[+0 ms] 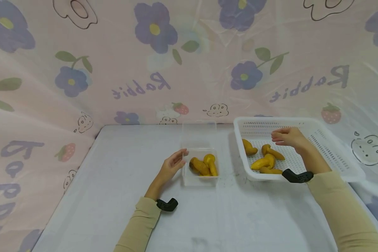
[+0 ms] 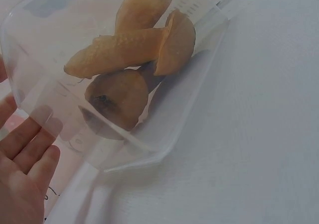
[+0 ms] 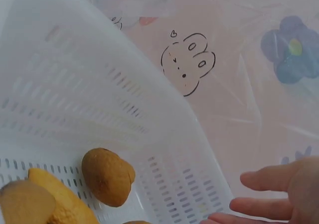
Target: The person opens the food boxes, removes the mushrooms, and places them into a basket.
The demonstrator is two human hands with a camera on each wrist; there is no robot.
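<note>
A clear plastic box (image 1: 199, 179) stands mid-table with its lid tipped up behind it and holds yellow-brown mushroom-shaped pieces (image 1: 203, 165). My left hand (image 1: 180, 157) rests against the box's left wall with its fingers fairly straight. In the left wrist view the left hand (image 2: 25, 171) lies at the lower left beside the clear box (image 2: 192, 97), with the pieces (image 2: 134, 50) seen through its wall. My right hand (image 1: 279, 137) hovers with fingers extended over a white perforated basket (image 1: 302, 121), which holds several more pieces (image 1: 266, 160). The right wrist view shows the right hand (image 3: 274, 199) empty, near a brown piece (image 3: 107, 176).
A white cloth (image 1: 119, 189) covers the table. A pink sheet printed with flowers (image 1: 154, 28) hangs behind and on both sides. The basket (image 3: 99, 99) sits close to the table's right edge. Black wrist mounts (image 1: 167, 204) sit on both sleeves.
</note>
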